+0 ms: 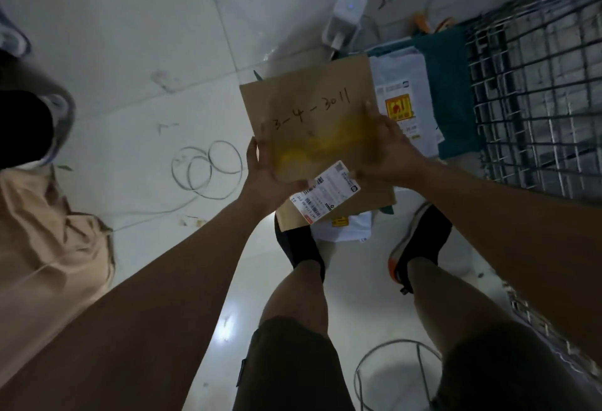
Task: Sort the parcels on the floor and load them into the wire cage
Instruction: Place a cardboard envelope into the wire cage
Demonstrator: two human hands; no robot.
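White glossy floor tiles (pixel 136 52) fill most of my feed, dim and scuffed. Held above them at the centre is a flat brown cardboard box (pixel 309 124) with "3-4-3011" handwritten on its top face and a white printed shipping label (pixel 325 192) stuck at its near corner. The left hand (pixel 264 176) grips the box's left near edge, thumb lying up along the side and fingers tucked beneath. The right hand (pixel 387 153) clasps the box's right edge, thumb laid on the top face and fingers wrapped round the side. So the box sits squarely between the two hands, lifted off the floor.

Right of the box stands the grey wire mesh cage (pixel 537 101). Between box and cage lie a teal plastic bag (pixel 449 91) and a white mailer with an orange sticker (pixel 400 85). Below the box, by my black shoes, I see another white soft parcel (pixel 345 231). Left of the box a thin grey cable (pixel 208 166) lies coiled. Beyond the box sits a small white device with a blue light (pixel 343 19).
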